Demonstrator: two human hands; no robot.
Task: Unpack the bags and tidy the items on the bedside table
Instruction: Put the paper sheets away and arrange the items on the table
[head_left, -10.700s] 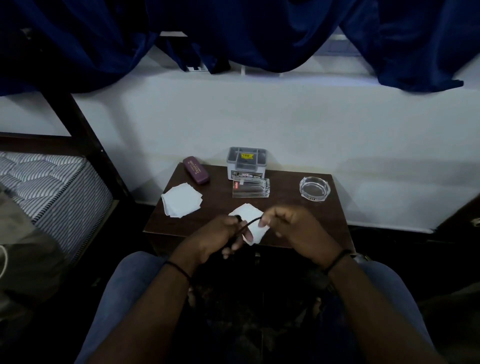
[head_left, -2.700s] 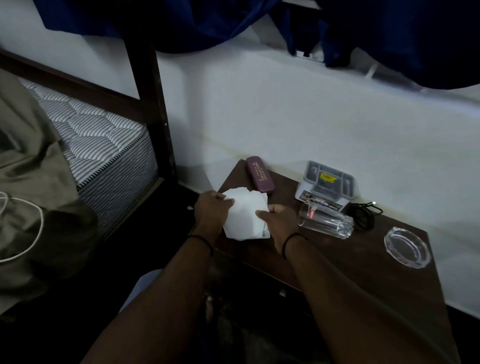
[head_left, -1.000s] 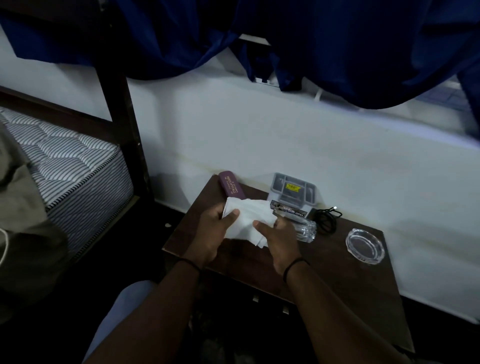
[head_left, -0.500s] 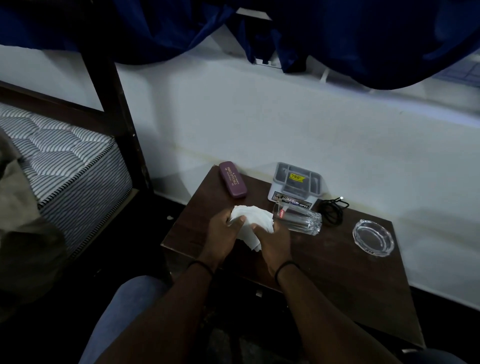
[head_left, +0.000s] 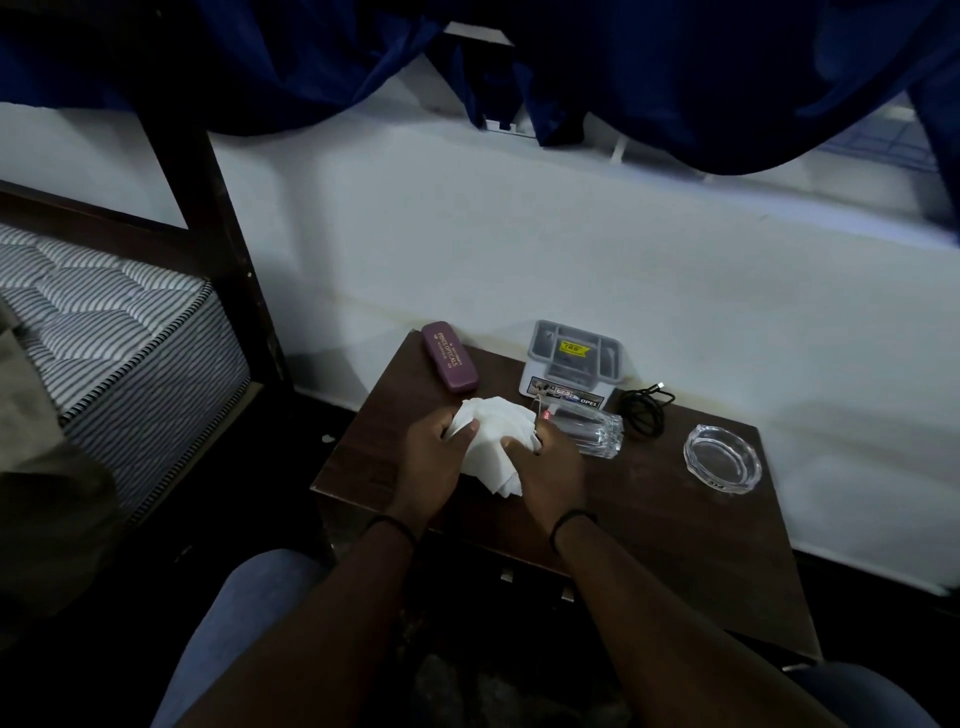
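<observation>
A stack of white paper napkins (head_left: 493, 441) is held above the left part of the dark wooden bedside table (head_left: 675, 525). My left hand (head_left: 434, 457) grips the stack's left edge, thumb on top. From the other side, my right hand (head_left: 545, 467) pinches its right edge. A clear drinking glass (head_left: 587, 427) lies on its side just right of my right hand. Behind it stands a grey compartment organiser box (head_left: 571, 364). A maroon glasses case (head_left: 449, 362) lies at the table's back left corner.
A coiled black cable (head_left: 644, 415) lies right of the organiser, and a glass ashtray (head_left: 722, 457) sits further right. A striped mattress (head_left: 98, 332) and dark bed post (head_left: 218, 249) stand on the left. Blue curtains (head_left: 675, 67) hang above the white wall.
Both hands have kept hold of the napkin stack and drawn it slightly lower and closer over the table. The view has shifted a little; the other items have stayed put.
</observation>
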